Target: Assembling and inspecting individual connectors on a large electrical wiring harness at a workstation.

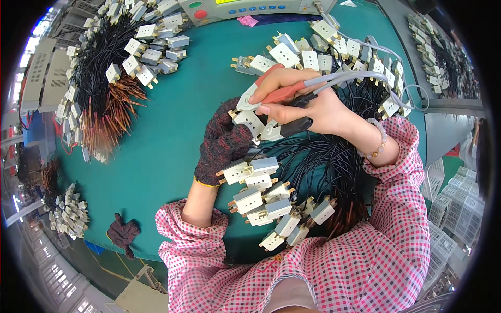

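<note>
My left hand (pixel 223 140), in a dark knitted glove, is closed around a white plug socket (pixel 249 123) with small holes in its face. Bare and with a beaded bracelet at the wrist, my right hand (pixel 315 107) grips a red test clip (pixel 282 94) and a black test clip (pixel 296 127). Their pale jaws reach the socket from above and below; the exact contact with its prongs is partly hidden. Below my hands lie several more plug sockets (pixel 247 200) with brass prongs. Their black wires (pixel 323 156) run right, toward bare copper ends (pixel 349 211) beside my sleeve.
A tester (pixel 245 9) with coloured buttons stands at the far edge of the green table (pixel 172 135). Grey cables (pixel 360 75) loop from it to the clips. Bundled wired sockets lie at far left (pixel 138 62) and far right (pixel 313 60). A spare dark glove (pixel 123 234) rests near left.
</note>
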Motion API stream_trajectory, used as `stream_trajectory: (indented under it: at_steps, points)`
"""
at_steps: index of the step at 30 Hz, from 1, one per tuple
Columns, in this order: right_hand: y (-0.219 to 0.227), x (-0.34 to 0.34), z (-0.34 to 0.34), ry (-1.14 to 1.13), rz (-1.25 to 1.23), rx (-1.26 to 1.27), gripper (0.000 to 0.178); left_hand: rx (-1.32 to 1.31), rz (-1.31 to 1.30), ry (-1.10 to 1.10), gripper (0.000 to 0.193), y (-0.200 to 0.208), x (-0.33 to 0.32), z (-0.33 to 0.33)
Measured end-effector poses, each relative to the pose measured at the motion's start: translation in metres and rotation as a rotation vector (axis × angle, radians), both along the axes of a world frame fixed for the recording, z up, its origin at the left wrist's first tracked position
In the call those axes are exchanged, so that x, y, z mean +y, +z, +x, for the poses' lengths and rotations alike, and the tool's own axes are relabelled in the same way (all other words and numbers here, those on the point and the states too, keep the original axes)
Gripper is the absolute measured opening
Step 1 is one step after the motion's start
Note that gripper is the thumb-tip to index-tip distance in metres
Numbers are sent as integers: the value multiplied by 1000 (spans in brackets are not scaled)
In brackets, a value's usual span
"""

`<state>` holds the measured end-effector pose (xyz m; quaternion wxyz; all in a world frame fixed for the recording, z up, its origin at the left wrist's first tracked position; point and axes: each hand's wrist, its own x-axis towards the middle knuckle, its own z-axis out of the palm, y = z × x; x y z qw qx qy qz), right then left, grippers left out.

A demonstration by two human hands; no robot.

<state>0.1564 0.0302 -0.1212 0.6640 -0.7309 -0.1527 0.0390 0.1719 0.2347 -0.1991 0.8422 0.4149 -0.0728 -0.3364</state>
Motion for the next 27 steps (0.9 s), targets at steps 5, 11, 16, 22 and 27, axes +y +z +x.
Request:
stream_trajectory:
  at_steps: [5,11,16,22,27]
  points:
    - [0,-3,0,35,-45,-103,16,7,-20,2,55,2,-1,-1]
    - [6,-3,0,61,-90,-105,17,-41,50,-5,53,-4,2,1]
    - [5,-5,0,96,-104,-18,19,-97,71,109,39,2,-8,-4]
    - [3,-35,21,-181,197,-75,15,216,-60,-274,53,22,-14,13]
    - [-6,-31,24,-311,-183,-413,17,160,31,-368,56,28,-27,27]
